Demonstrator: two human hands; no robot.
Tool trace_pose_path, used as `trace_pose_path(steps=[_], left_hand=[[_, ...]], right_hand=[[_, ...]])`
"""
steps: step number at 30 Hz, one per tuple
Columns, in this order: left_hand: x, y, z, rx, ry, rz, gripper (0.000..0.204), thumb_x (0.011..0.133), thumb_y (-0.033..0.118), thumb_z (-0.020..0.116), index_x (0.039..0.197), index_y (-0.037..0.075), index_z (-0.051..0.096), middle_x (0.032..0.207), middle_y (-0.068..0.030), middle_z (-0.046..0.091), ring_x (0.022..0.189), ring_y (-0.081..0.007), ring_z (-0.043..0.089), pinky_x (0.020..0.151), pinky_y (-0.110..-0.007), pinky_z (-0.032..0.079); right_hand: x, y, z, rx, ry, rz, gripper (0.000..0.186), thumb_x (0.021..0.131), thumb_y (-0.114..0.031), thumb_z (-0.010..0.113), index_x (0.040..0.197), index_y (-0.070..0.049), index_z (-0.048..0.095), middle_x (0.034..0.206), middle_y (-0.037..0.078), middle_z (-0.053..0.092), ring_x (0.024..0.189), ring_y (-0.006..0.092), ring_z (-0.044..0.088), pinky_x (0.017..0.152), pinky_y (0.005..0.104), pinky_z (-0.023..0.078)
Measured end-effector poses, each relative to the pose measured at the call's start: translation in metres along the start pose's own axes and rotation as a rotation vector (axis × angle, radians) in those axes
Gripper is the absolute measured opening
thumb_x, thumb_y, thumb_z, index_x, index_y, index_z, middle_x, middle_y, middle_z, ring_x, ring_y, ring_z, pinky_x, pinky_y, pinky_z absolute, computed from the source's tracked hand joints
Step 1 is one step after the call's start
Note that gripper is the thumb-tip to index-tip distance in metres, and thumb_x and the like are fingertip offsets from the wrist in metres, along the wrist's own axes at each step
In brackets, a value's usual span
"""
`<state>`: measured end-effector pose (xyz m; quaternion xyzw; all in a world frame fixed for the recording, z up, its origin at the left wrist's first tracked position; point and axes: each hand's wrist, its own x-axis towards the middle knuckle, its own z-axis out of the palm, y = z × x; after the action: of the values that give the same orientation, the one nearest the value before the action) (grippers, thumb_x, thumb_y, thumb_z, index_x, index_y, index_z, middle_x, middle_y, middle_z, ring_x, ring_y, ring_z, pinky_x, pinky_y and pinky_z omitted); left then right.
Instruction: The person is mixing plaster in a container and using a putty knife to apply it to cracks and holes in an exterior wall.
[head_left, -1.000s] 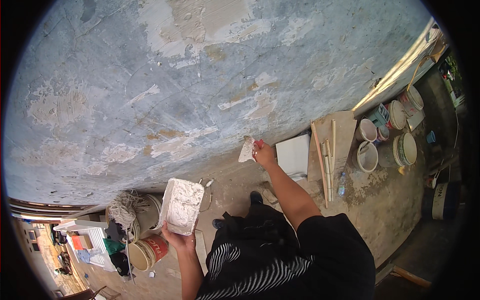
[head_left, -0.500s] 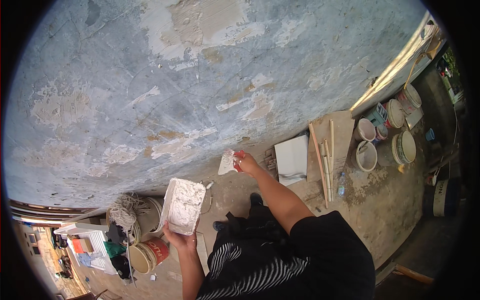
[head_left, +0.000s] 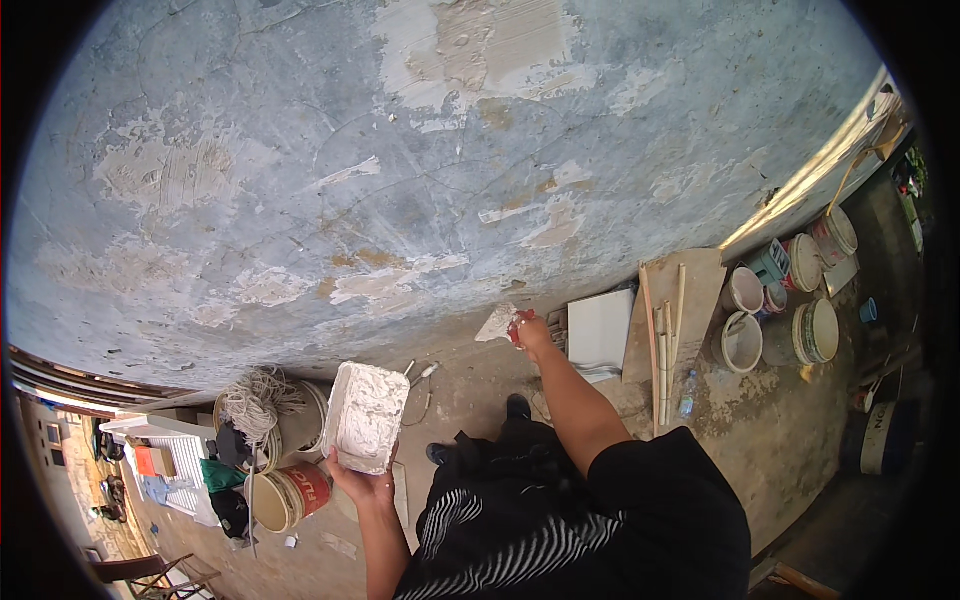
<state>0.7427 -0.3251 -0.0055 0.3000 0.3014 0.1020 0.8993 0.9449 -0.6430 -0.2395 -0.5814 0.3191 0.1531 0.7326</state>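
My left hand grips the lower end of a white rectangular tray, whose inside is coated with pale filler. My right hand is closed round the red handle of a putty knife; white filler smears its broad blade, which points left. The knife is held apart from the tray, in front of the wall's lower part. Ahead, the blue-grey wall carries several rough off-white patches and brownish scrapes.
Tangled cord lies on buckets at the left, behind a red-and-cream bucket. Right of my arm, a white panel, a board and thin poles lean by the wall. Several buckets and a plastic bottle stand beyond.
The view has shifted, so the wall appears further right and slightly lower. My right hand with the putty knife now shows further right and a little lower; the tray stays nearly in place.
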Motion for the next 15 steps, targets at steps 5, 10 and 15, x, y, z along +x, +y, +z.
trace_pose_path(steps=[5, 10, 15], left_hand=[[0.003, -0.001, 0.003, -0.004, -0.060, -0.037, 0.068, 0.090, 0.048, 0.049, 0.147, 0.014, 0.039, 0.145, -0.0112, 0.049, 0.126, -0.0366, 0.054, 0.089, -0.061, 0.053], [0.022, -0.010, 0.007, 0.003, -0.141, -0.101, 0.069, 0.090, 0.048, 0.048, 0.148, 0.013, 0.037, 0.146, -0.0123, 0.049, 0.127, -0.0375, 0.054, 0.090, -0.062, 0.052], [0.033, -0.007, 0.027, 0.062, -0.289, -0.135, 0.069, 0.090, 0.045, 0.051, 0.148, 0.008, 0.037, 0.147, -0.0125, 0.047, 0.130, -0.0350, 0.050, 0.102, -0.055, 0.047]], right_hand=[[0.002, -0.011, -0.023, 0.387, 0.202, -0.137, 0.015, 0.096, -0.011, 0.048, 0.092, -0.007, 0.062, 0.073, 0.003, 0.059, 0.053, 0.0135, 0.053, 0.040, 0.0312, 0.037], [-0.024, -0.010, 0.012, -0.112, -0.210, -0.057, 0.024, 0.095, -0.009, 0.050, 0.116, -0.008, 0.062, 0.081, 0.004, 0.063, 0.056, 0.0131, 0.053, 0.044, 0.0298, 0.040], [-0.081, -0.027, 0.036, -0.211, -0.184, -0.183, 0.028, 0.094, -0.015, 0.056, 0.117, -0.005, 0.066, 0.082, 0.006, 0.067, 0.068, 0.0145, 0.061, 0.054, 0.0330, 0.047]])
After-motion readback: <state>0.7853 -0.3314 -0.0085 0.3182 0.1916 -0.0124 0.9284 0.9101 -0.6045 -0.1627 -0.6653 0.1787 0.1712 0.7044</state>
